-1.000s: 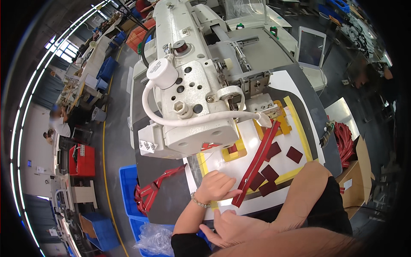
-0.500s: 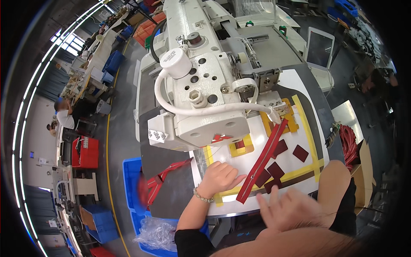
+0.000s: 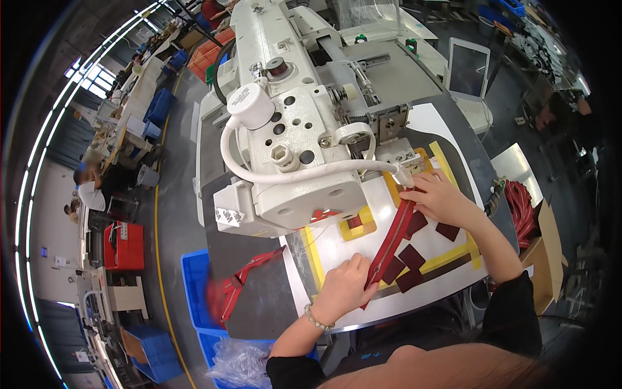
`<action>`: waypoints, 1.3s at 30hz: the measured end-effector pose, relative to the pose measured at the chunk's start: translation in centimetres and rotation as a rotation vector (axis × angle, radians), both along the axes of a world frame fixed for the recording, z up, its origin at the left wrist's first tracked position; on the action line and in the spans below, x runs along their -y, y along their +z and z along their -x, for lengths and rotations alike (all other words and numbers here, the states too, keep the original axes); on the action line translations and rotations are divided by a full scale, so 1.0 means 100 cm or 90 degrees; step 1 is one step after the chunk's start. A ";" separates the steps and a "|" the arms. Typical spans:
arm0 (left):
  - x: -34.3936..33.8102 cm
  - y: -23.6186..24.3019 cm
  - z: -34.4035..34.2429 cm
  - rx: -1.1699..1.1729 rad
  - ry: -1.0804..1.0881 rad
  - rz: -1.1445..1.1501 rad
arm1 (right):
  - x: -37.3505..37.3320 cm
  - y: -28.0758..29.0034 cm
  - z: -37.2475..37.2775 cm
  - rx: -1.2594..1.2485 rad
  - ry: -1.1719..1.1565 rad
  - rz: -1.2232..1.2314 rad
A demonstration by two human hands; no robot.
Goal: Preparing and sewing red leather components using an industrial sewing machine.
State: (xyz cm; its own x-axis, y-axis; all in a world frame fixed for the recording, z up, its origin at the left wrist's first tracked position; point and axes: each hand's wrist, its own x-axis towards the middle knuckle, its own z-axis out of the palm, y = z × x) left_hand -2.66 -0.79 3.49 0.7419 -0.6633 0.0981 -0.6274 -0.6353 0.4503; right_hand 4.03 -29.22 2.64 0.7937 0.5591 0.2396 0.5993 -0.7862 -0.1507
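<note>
A long red zipper strip [image 3: 391, 241] lies slantwise on the white plate of a sewing machine [image 3: 291, 139]. My left hand [image 3: 345, 284], with a beaded bracelet at the wrist, has its fingers closed on the strip's near end. At the far end, close to the machine's head, the fingers of my right hand [image 3: 439, 198] pinch the same strip. Several dark red fabric squares [image 3: 411, 257] lie to the right of the strip, partly beside and partly under it. A yellow frame [image 3: 356, 223] with a red piece inside sits left of the strip.
More red zipper strips [image 3: 236, 285] hang over the table's left edge by a blue bin [image 3: 196, 279]. Clear plastic bags [image 3: 240, 363] lie below. On the right, a cardboard box [image 3: 549, 253] stands by a bundle of red strips [image 3: 520, 207]. A screen [image 3: 469, 70] stands behind.
My right hand has moved from the near edge up to the strip's far end and grips it. My left hand has moved onto its near end. The whole view has shifted slightly.
</note>
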 end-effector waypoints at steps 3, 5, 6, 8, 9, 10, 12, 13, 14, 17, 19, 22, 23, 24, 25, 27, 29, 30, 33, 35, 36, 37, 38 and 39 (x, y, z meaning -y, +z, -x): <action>-0.003 -0.007 0.001 -0.025 0.018 -0.067 | 0.002 -0.004 -0.006 -0.018 0.006 -0.038; -0.005 -0.012 -0.001 0.025 0.008 -0.060 | 0.002 -0.005 -0.007 -0.021 0.009 -0.045; -0.006 -0.012 -0.003 0.025 0.008 -0.060 | 0.002 -0.006 -0.007 -0.008 0.008 -0.046; -0.007 -0.008 -0.008 -0.021 0.028 -0.010 | 0.004 -0.006 -0.006 0.005 0.006 -0.045; -0.008 -0.007 -0.011 -0.021 0.026 -0.010 | 0.006 -0.007 -0.004 0.014 0.002 -0.048; -0.009 -0.004 -0.013 -0.053 0.049 0.028 | 0.009 -0.007 -0.003 0.022 -0.003 -0.050; -0.010 0.003 -0.014 -0.084 0.080 0.062 | 0.013 0.007 -0.001 -0.044 -0.033 -0.098; -0.009 0.008 -0.016 -0.073 0.104 0.101 | 0.017 0.017 0.000 -0.110 -0.067 -0.142; -0.008 0.011 -0.017 -0.062 0.130 0.137 | 0.022 0.024 0.001 -0.111 -0.064 -0.145; -0.005 0.012 -0.020 -0.096 0.152 0.164 | 0.043 0.034 -0.003 -0.258 -0.104 -0.252; 0.003 0.018 -0.026 -0.092 0.155 0.125 | 0.056 0.032 -0.004 -0.455 -0.176 -0.510; 0.014 0.006 -0.028 0.118 0.108 0.041 | 0.071 0.014 -0.007 -0.424 -0.206 -0.549; 0.017 -0.003 -0.029 0.325 0.060 -0.007 | 0.070 0.010 -0.010 -0.415 -0.230 -0.549; 0.022 -0.010 -0.026 0.328 0.059 -0.010 | 0.072 0.010 -0.010 -0.413 -0.229 -0.553; 0.027 -0.019 -0.019 0.314 0.023 -0.014 | 0.074 0.009 -0.010 -0.412 -0.244 -0.533; 0.037 -0.025 -0.009 0.297 -0.015 -0.019 | 0.077 0.009 -0.009 -0.412 -0.263 -0.515; 0.043 -0.027 -0.004 0.205 -0.029 -0.046 | 0.079 0.011 -0.008 -0.396 -0.290 -0.461; 0.044 -0.028 -0.004 0.205 -0.030 -0.046 | 0.079 0.010 -0.008 -0.396 -0.291 -0.462; 0.045 -0.031 -0.004 0.183 -0.015 -0.067 | 0.081 0.006 -0.007 -0.379 -0.279 -0.459; 0.046 -0.030 -0.003 0.154 -0.009 -0.051 | 0.082 0.004 -0.007 -0.387 -0.271 -0.473; 0.046 -0.029 -0.004 0.154 -0.008 -0.051 | 0.082 0.004 -0.007 -0.387 -0.270 -0.472; 0.046 -0.029 -0.005 0.156 -0.005 -0.050 | 0.082 0.004 -0.007 -0.385 -0.273 -0.468; 0.046 -0.029 -0.005 0.159 -0.001 -0.048 | 0.082 0.004 -0.006 -0.382 -0.276 -0.464; 0.046 -0.029 -0.007 0.159 0.000 -0.048 | 0.082 0.005 -0.006 -0.382 -0.275 -0.463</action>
State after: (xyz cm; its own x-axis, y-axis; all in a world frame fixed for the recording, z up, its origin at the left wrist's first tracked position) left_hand -2.00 -5.41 0.63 0.7006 -0.6760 0.2286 -0.7136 -0.6609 0.2323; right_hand 4.61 -37.37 3.11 0.9924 0.0774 -0.0957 -0.0424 -0.5151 -0.8561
